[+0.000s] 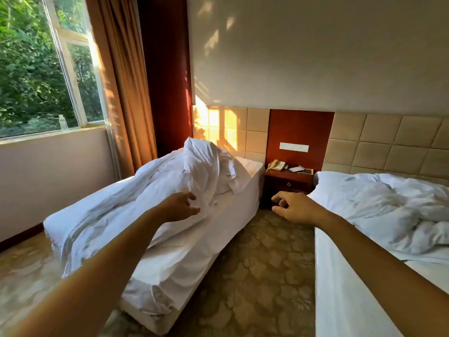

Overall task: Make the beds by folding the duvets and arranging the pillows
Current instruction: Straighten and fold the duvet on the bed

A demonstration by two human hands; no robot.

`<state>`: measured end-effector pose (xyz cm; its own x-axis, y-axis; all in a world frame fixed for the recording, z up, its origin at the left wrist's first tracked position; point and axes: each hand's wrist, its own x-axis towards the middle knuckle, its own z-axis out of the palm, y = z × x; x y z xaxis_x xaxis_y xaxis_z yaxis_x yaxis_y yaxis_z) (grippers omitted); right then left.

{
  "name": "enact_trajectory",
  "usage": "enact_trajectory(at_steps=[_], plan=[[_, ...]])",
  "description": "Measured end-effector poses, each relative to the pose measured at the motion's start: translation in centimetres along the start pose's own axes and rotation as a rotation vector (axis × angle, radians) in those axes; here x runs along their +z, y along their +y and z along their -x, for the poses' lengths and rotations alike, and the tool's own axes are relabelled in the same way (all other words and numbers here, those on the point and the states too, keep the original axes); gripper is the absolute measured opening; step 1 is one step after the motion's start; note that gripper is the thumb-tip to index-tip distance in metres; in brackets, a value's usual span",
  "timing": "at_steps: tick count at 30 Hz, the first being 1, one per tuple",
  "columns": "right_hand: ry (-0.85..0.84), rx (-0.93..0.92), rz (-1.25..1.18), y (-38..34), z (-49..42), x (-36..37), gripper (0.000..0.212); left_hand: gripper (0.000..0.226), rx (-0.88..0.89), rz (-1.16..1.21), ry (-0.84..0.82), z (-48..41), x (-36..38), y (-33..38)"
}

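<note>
I reach out with both arms. My left hand (181, 206), fingers loose and spread, is at the crumpled duvet (145, 190) heaped on the left bed (184, 259); I cannot tell if it touches. My right hand (295, 207), loosely curled and empty, hangs over the carpet (262, 276) near the nightstand (288, 182). Another rumpled duvet (401, 215) lies on the right bed (340, 288).

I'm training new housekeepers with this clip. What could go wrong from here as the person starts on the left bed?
1. The duvet is heaped close to the near edge of the left bed; a hard tug may slide it onto the carpet.
2. The phone and papers sit on the nightstand right beside the bed's head; a swung duvet might sweep them off.
</note>
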<state>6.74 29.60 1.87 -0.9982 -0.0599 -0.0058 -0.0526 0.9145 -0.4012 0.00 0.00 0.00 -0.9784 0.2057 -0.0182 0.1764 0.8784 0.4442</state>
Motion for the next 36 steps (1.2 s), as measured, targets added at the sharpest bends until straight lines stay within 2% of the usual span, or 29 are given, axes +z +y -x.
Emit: enact_trajectory(at_steps=[8,16,22,27,31,36], plan=[[-0.023,0.007,0.002,9.6,-17.7,-2.0,0.039,0.042,-0.049,-0.026,-0.051,-17.7,4.0,2.2],[-0.100,-0.077,0.096,18.1,-37.5,-7.6,0.039,0.040,-0.117,0.047,0.075,-36.4,4.6,6.0],[-0.196,-0.124,0.044,21.9,-51.8,-6.2,0.038,0.042,-0.176,0.030,-0.030,-48.2,7.4,6.2],[-0.237,-0.135,0.019,25.5,-64.2,-5.5,0.043,0.041,-0.231,0.069,-0.016,-61.8,7.8,4.5],[-0.208,-0.110,0.042,29.4,-74.6,-8.0,0.042,0.038,-0.202,0.162,-0.013,-75.2,7.7,4.2],[-0.151,-0.050,0.018,34.2,-86.5,-11.4,0.041,0.036,-0.108,0.145,-0.021,-90.2,7.7,6.4]])
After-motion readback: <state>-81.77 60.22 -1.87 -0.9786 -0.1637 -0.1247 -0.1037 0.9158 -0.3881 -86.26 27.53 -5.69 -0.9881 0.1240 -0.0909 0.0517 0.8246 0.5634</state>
